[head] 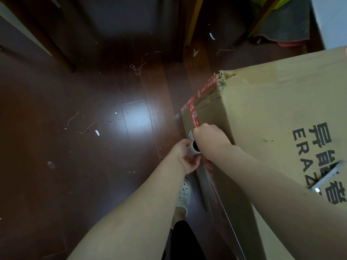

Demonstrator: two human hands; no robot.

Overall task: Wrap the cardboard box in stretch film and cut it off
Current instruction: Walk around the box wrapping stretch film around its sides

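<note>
- Standing close to the camera, the person shows a black trouser leg [185,239] and a white perforated shoe [184,194] on the dark wooden floor [75,147], just beside the lower edge of the box.
- Both bare forearms reach forward and down from the bottom of the view toward the side of the cardboard box [272,113].
- The left hand [185,158] is closed around a roll of stretch film [194,148]; the dark open end of the roll's core looks up, and the roll is just beside the side wall of the box.
- The right hand [208,133] is clenched and lies against the side wall of the box, just above the roll; what it pinches I cannot tell, because its fingers are hidden.
- A thin shiny sheet of film seems to run along the lower side of the box toward the camera, but it is hard to see.
- The box fills the right part of the view; it has black printed letters on its top, red printed tape [205,90] along its edge, and a torn corner [224,78] farther away.
- Beyond it, small paper scraps [97,132] and bits of string [137,67] lie scattered on the floor, well apart from the box.
</note>
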